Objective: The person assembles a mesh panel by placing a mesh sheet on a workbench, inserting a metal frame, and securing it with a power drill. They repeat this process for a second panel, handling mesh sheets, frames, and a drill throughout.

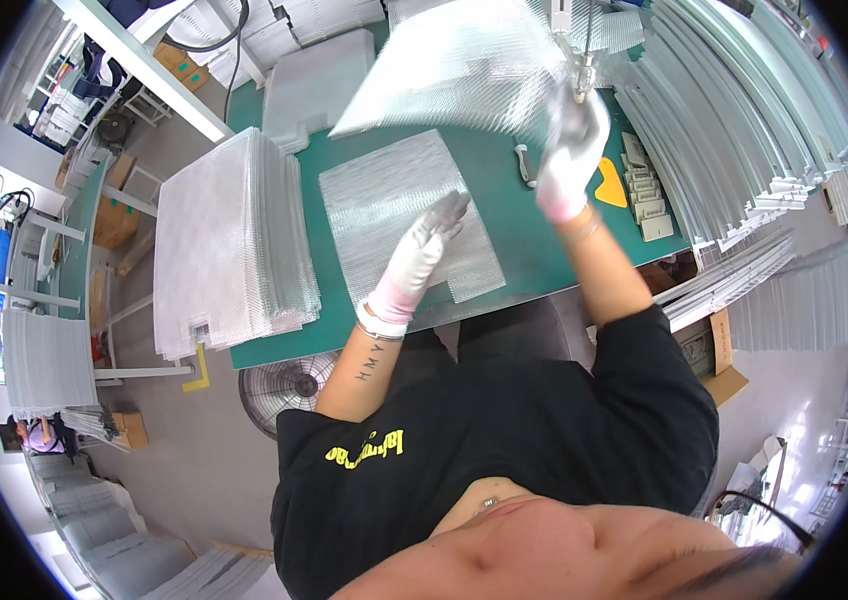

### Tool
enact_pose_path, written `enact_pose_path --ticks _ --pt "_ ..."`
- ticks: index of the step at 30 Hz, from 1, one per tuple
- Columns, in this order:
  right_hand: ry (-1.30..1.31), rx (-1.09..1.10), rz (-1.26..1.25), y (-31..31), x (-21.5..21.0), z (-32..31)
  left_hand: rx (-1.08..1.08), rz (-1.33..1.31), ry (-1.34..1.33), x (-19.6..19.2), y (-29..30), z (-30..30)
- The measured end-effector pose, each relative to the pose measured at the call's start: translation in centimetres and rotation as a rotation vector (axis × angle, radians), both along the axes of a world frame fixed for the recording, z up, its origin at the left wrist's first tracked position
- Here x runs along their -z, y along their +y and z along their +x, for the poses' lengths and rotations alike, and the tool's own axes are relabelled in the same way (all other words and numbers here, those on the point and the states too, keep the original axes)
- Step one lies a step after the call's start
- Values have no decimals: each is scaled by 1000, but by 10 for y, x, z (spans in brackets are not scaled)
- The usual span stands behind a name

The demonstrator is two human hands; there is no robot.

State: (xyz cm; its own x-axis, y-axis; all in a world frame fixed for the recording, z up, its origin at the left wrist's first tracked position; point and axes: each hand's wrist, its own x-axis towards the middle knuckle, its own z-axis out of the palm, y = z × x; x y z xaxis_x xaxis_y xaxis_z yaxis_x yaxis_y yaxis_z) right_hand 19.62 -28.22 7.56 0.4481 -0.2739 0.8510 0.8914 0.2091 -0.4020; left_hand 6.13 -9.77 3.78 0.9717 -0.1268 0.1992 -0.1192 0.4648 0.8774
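Note:
My left hand (420, 247), in a white glove with grey fingertips, is stretched out flat over a translucent textured plastic sheet (374, 190) on the green tabletop. Its fingers are straight and hold nothing. My right hand (576, 145), gloved the same way and blurred, is closed at the right edge of a second translucent plastic sheet (454, 70). That sheet is raised and tilted at the far side of the table, with its corner by the hand smeared. Just above the right fingertips hangs a metal fitting (586, 70).
A tall stack of translucent sheets (229, 230) stands at the table's left. A grey-handled tool (525, 166), a yellow scraper (611, 184) and several small beige blocks (652, 205) lie at the right. Upright white panels (714, 130) line the right side. A fan (289, 392) stands below.

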Motion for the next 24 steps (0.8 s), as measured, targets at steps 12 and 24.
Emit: enact_pose_path --ticks 12,24 --pt "408 521 -907 -24 -5 -121 -498 199 105 -24 50 -76" --pt "786 57 -1143 2 45 -120 -750 1442 49 31 79 -85"
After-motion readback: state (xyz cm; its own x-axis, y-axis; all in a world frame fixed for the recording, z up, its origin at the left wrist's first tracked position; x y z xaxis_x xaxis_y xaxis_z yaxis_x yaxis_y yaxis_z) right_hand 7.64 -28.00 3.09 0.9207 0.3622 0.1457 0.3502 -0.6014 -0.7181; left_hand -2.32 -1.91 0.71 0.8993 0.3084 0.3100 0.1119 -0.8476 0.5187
